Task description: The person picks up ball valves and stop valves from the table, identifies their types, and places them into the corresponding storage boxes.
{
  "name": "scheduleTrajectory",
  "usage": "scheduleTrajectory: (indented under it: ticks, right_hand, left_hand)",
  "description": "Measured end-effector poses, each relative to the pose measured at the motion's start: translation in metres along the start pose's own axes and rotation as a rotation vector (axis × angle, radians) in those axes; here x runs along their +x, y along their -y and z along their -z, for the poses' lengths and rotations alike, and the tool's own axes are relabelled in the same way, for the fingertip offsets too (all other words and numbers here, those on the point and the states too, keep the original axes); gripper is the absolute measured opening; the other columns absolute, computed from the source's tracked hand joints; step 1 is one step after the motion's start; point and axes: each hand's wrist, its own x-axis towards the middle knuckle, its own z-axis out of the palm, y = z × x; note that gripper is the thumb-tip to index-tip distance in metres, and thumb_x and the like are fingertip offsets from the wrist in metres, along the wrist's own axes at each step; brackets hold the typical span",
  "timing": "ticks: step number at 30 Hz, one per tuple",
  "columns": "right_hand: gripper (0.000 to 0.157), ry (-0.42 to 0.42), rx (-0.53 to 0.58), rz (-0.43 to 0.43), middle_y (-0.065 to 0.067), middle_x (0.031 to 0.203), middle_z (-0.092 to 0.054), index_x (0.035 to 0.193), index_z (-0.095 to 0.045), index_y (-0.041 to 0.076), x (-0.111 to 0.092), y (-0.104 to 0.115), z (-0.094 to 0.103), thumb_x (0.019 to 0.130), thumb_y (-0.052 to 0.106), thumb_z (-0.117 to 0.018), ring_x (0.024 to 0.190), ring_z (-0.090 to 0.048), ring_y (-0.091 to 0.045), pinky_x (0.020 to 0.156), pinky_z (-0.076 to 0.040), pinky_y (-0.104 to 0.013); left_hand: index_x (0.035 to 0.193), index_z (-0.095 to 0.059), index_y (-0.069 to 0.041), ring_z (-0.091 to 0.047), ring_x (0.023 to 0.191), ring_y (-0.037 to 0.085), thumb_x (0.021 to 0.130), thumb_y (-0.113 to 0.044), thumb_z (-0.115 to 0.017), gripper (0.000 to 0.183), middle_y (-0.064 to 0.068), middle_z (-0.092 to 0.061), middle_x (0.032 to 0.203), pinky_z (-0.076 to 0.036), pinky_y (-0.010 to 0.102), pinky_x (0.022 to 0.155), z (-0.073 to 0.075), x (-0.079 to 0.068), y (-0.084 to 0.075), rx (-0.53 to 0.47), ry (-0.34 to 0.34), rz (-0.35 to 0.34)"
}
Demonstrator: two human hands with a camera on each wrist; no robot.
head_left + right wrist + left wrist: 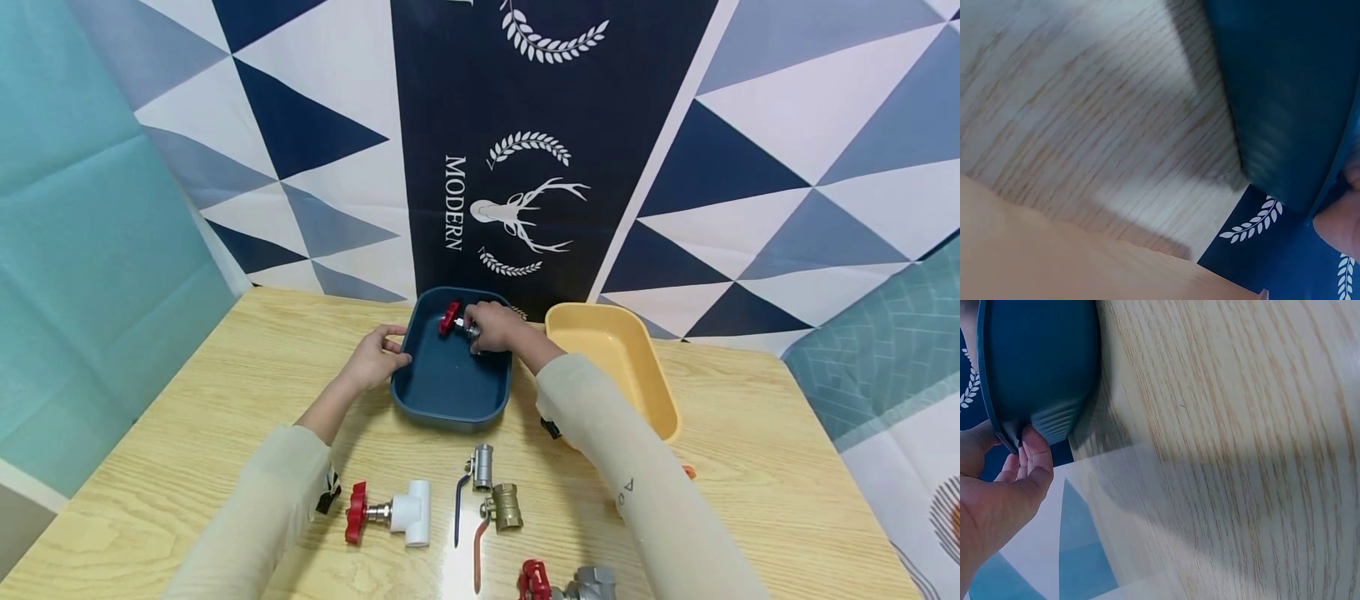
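My left hand [375, 358] pinches the left rim of a dark blue bin [450, 408], thumb over the edge and fingers against the outer wall, as the left wrist view also shows. Inside that bin, toward its back right, my right hand [491, 325] holds a metal valve with a red handwheel [449, 318]. The fingers partly cover the valve's body, and whether it touches the bin floor I cannot tell. In the right wrist view only a bit of the right hand [1341, 225] shows beside the bin wall [1285, 106].
Right of the blue bin stands a yellow bin [611, 333]. Nearer me lie a white tee valve with red handwheel [410, 512], a blue-lever ball valve [482, 467], a brass orange-lever valve [507, 507] and a red-handled metal valve [592, 583]. Patterned cloth hangs behind.
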Motion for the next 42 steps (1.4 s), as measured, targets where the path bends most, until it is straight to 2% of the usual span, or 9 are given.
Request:
scheduleTrajectory:
  ticks: [13, 20, 25, 34, 42]
  right_hand:
    - [0.033, -0.018, -0.090, 0.015, -0.007, 0.112, -0.056, 0.107, -0.058, 0.017, -0.005, 0.002, -0.001, 0.079, 0.022, -0.075, 0.109, -0.047, -0.026, 0.099, -0.038, -0.044]
    - [0.034, -0.033, -0.097, -0.002, -0.006, 0.113, -0.055, 0.111, -0.058, 0.018, -0.009, 0.002, -0.001, 0.080, 0.023, -0.073, 0.108, -0.046, -0.025, 0.099, -0.039, -0.043]
    - [0.037, -0.079, -0.085, -0.003, -0.005, 0.115, -0.054, 0.114, -0.060, 0.019, -0.014, 0.002, 0.001, 0.081, 0.029, -0.071, 0.109, -0.046, -0.024, 0.100, -0.038, -0.043]
    - [0.035, -0.147, 0.012, 0.031, -0.006, 0.113, -0.055, 0.115, -0.061, 0.017, -0.027, 0.000, 0.004, 0.085, 0.033, -0.067, 0.104, -0.046, -0.023, 0.092, -0.041, -0.039]
    - [0.038, -0.195, 0.198, 0.080, -0.010, 0.112, -0.058, 0.114, -0.062, 0.010, -0.034, 0.008, 0.013, 0.083, 0.031, -0.070, 0.101, -0.051, -0.023, 0.091, -0.044, -0.036]
  left_hand:
    - [0.135, -0.041, -0.002, -0.049, 0.080, 0.019, 0.090, -0.005, -0.057, 0.048, 0.012, -0.047, 0.097, -0.044, 0.023, 0.064, -0.002, 0.000, 0.000, 0.002, -0.004, 0.008]
    - [0.135, -0.042, -0.003, -0.048, 0.079, 0.018, 0.090, -0.005, -0.057, 0.047, 0.011, -0.047, 0.096, -0.044, 0.022, 0.062, -0.003, 0.000, 0.000, -0.003, -0.005, 0.001]
    - [0.134, -0.043, -0.001, -0.047, 0.074, 0.015, 0.089, -0.004, -0.057, 0.048, 0.009, -0.047, 0.092, -0.043, 0.022, 0.059, -0.002, 0.000, 0.001, -0.008, -0.013, -0.018]
    - [0.135, -0.041, -0.002, -0.046, 0.071, 0.015, 0.090, -0.005, -0.056, 0.048, 0.010, -0.046, 0.095, -0.043, 0.023, 0.059, -0.002, -0.001, 0.004, -0.001, 0.000, -0.008]
    - [0.136, -0.040, -0.001, -0.045, 0.071, 0.015, 0.090, -0.005, -0.056, 0.049, 0.010, -0.046, 0.094, -0.042, 0.023, 0.060, -0.002, -0.002, 0.001, -0.014, 0.011, -0.007]
